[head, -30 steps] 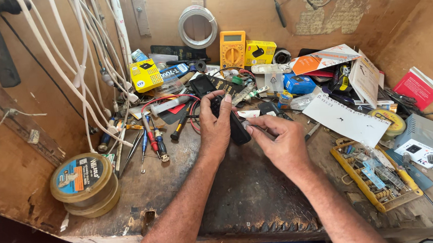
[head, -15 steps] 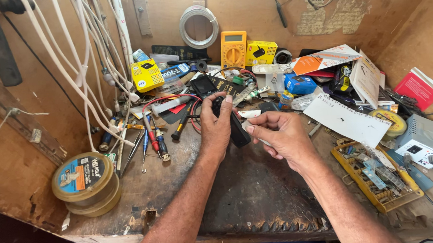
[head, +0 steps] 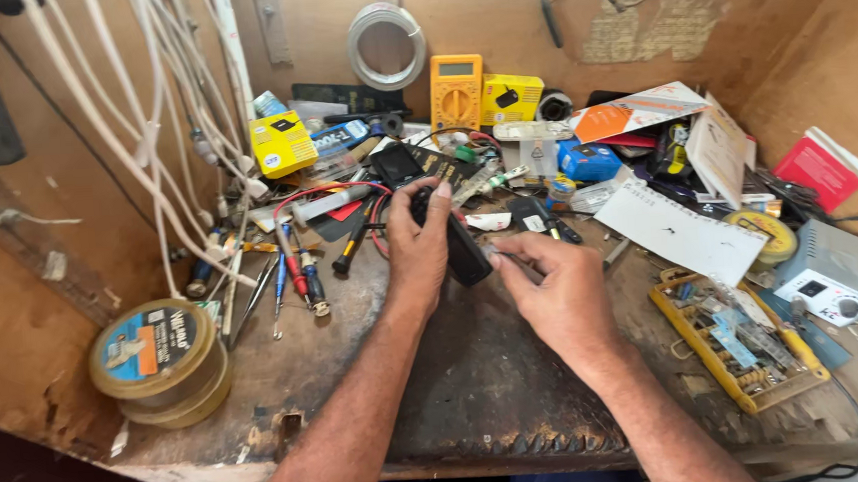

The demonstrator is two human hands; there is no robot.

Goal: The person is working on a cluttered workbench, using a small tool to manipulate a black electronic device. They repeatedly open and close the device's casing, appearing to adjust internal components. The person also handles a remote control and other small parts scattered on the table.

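Left hand (head: 417,244) wrapped firmly around small black device (head: 466,252) at bench centre; right hand (head: 551,285) at four o'clock, fingers pinched on thin metal tool (head: 497,256) against its edge. Risk judged: tool slipping, gouging casing or jabbing left palm. Red-handled screwdrivers (head: 297,275) at nine o'clock.

Single head-worn view, looking steeply down and forward over the workbench (head: 479,407). Close in, both forearms entering from the bottom edge. No second view for overlap.
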